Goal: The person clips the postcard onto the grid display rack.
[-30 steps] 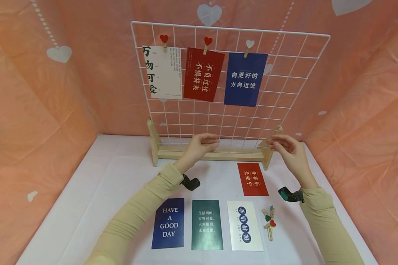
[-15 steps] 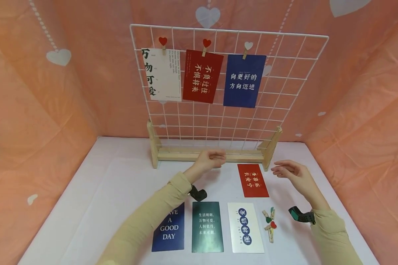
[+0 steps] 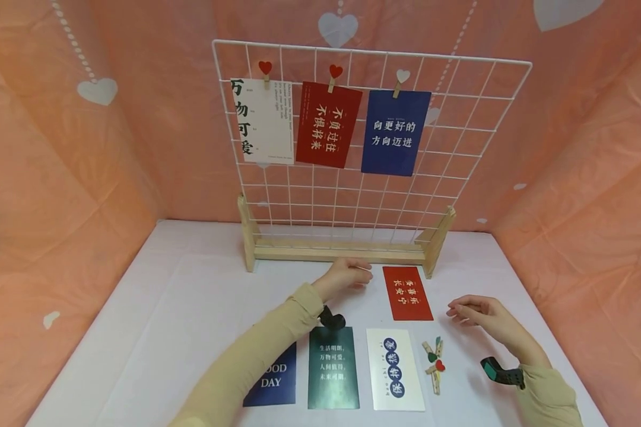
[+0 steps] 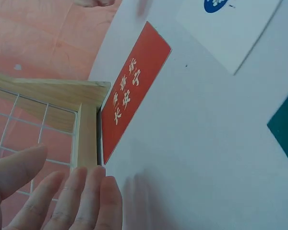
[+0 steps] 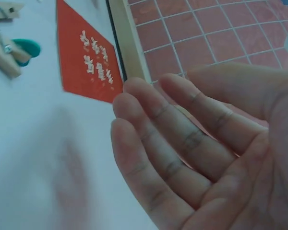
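Note:
My left hand (image 3: 346, 277) hovers over the table just left of a red card (image 3: 408, 293) with white characters; its palm is bare in the left wrist view. To the card's right is my right hand (image 3: 483, 315), fingers relaxed and holding nothing. Several small wooden clothespins (image 3: 435, 379) with red and green hearts lie in a cluster below the red card. In a row near me lie a white card (image 3: 411, 379), a green card (image 3: 333, 391) and a blue card (image 3: 278, 391). My left sleeve covers part of the blue one.
A white wire grid (image 3: 320, 190) stands at the back in a wooden base (image 3: 326, 254). Heart clothespins hold a white card (image 3: 272, 127), a red card (image 3: 328, 127) and a blue card (image 3: 395, 154) along its upper part. Peach cloth (image 3: 64, 196) surrounds the table.
Both hands have come down from the lower part of the grid toward me and moved right, the right hand dropping farther. The cards and clothespins have stayed in place.

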